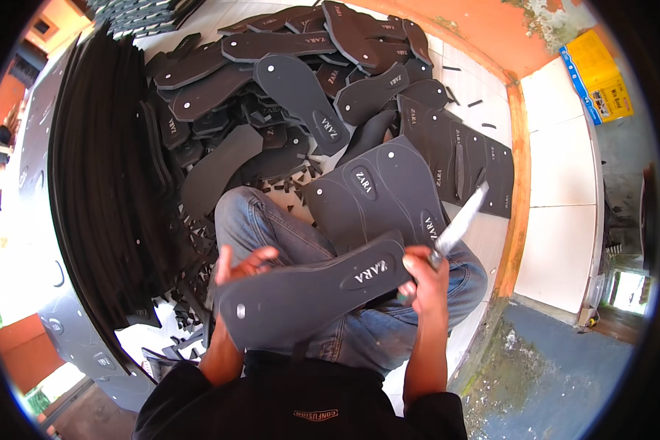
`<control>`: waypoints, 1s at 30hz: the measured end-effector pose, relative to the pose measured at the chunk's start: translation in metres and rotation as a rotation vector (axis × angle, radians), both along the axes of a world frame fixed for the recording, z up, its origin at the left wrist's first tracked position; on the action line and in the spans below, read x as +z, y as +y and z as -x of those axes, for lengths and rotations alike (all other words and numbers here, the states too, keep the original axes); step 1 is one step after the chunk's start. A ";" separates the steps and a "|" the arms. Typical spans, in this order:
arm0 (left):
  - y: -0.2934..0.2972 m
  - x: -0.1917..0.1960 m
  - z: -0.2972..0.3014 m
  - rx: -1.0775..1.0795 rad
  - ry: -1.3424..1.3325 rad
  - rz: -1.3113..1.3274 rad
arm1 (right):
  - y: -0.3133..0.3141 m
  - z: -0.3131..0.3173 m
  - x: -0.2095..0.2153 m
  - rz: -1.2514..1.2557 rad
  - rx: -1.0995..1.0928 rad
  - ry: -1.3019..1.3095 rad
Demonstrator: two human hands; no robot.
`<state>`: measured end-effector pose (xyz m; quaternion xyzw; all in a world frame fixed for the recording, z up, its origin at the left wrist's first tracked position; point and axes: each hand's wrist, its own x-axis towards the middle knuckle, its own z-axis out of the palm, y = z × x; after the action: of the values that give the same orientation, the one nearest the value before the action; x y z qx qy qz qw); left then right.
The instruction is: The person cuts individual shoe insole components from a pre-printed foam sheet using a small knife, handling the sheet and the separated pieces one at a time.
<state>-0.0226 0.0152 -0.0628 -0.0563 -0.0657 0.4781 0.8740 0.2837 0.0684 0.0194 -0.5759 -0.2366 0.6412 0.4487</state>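
Note:
A dark grey foam sandal sole (301,304) with a pale printed mark and a light oval spot lies tilted above my lap. My right hand (424,282) is closed round the handle of a knife (462,226), its blade pointing up and away to the right. The same hand's fingers meet the right end of the sole. At the other end, my left hand (243,270) has its fingers stretched out and apart; the sole hides part of its palm. A larger foam sheet (378,194) with sole outlines rests over my right leg, beyond the sole.
Cut soles (297,95) are heaped on the floor ahead. On the left stands a tall stack of dark sheets (95,198). More marked sheets (484,165) lie at the right by a low ledge (557,227). Small offcuts (290,192) are scattered around my legs. A yellow package (601,77) is at the upper right.

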 end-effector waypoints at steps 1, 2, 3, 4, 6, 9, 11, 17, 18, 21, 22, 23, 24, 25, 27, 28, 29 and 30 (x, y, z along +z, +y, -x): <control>0.013 0.006 -0.009 0.156 0.120 -0.002 | -0.015 -0.009 -0.005 0.044 -0.058 -0.039; 0.020 0.020 -0.018 0.317 0.247 0.005 | -0.033 -0.011 -0.013 0.074 -0.121 -0.063; 0.028 0.032 -0.026 0.473 0.371 0.014 | -0.051 -0.010 -0.019 0.066 -0.154 -0.090; 0.033 0.036 -0.029 0.559 0.383 0.113 | -0.067 -0.005 -0.024 0.096 -0.215 -0.025; 0.043 0.036 -0.036 0.714 0.394 0.305 | -0.094 0.006 -0.034 0.158 -0.392 0.049; 0.036 0.040 -0.043 0.696 0.680 0.277 | -0.105 0.020 -0.045 0.125 -0.488 0.064; 0.036 0.039 -0.042 0.692 1.066 0.231 | -0.111 0.022 -0.049 0.117 -0.252 0.005; 0.063 0.056 -0.016 0.326 1.355 0.025 | -0.112 0.004 -0.039 -0.047 0.176 -0.390; 0.061 0.060 -0.023 0.168 1.413 -0.035 | -0.108 0.005 -0.036 -0.106 0.276 -0.551; 0.060 0.063 -0.045 -0.109 1.436 -0.044 | -0.088 0.016 -0.020 -0.201 0.487 -0.906; 0.062 0.069 -0.048 -0.198 1.393 -0.008 | -0.085 0.018 -0.022 -0.198 0.502 -0.927; 0.064 0.072 -0.052 -0.216 1.393 -0.018 | -0.082 0.017 -0.026 -0.198 0.522 -0.946; 0.065 0.074 -0.056 -0.232 1.392 -0.026 | -0.082 0.015 -0.029 -0.198 0.544 -0.965; 0.065 0.074 -0.059 -0.248 1.392 -0.034 | -0.084 0.013 -0.030 -0.196 0.533 -0.969; 0.067 0.073 -0.061 -0.269 1.400 -0.054 | -0.086 0.012 -0.032 -0.199 0.511 -0.968; 0.067 0.073 -0.062 -0.279 1.403 -0.064 | -0.086 0.013 -0.033 -0.201 0.504 -0.962; 0.067 0.073 -0.062 -0.285 1.404 -0.095 | -0.088 0.014 -0.034 -0.199 0.494 -0.958; 0.067 0.073 -0.062 -0.291 1.404 -0.126 | -0.089 0.016 -0.035 -0.198 0.485 -0.954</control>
<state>0.0390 0.0817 0.0101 0.3069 0.4925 0.2754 0.7664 0.2681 -0.0209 -0.0153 -0.6868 -0.5991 0.3686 0.1830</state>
